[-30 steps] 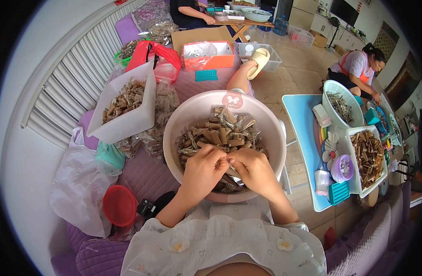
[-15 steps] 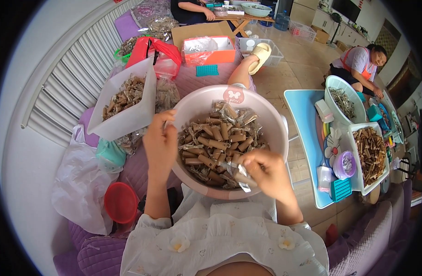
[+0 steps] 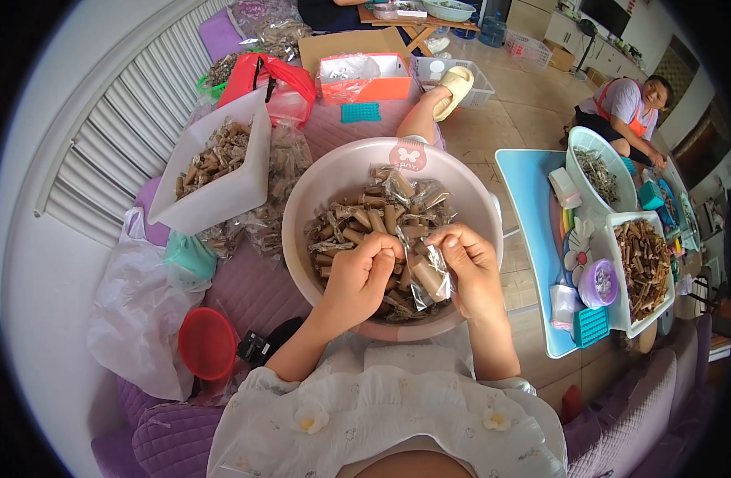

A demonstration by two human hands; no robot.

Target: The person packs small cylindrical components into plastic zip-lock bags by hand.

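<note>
L hand (image 3: 356, 279): pinched narrow, contact unclear.
R hand (image 3: 477, 275): holds clear-film-wrapped brown cylinder (image 3: 428, 276), prob. for steadiness.
Round pink plastic basin (image 3: 298, 219): below hands, prob. catches drops.

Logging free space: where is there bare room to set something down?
Bare quilt shows between red bowl and pink basin; the blue table is bare along its left edge. Crowded: the pink basin, heaped with rolls; the table's right, holding green basin and white tray.
</note>
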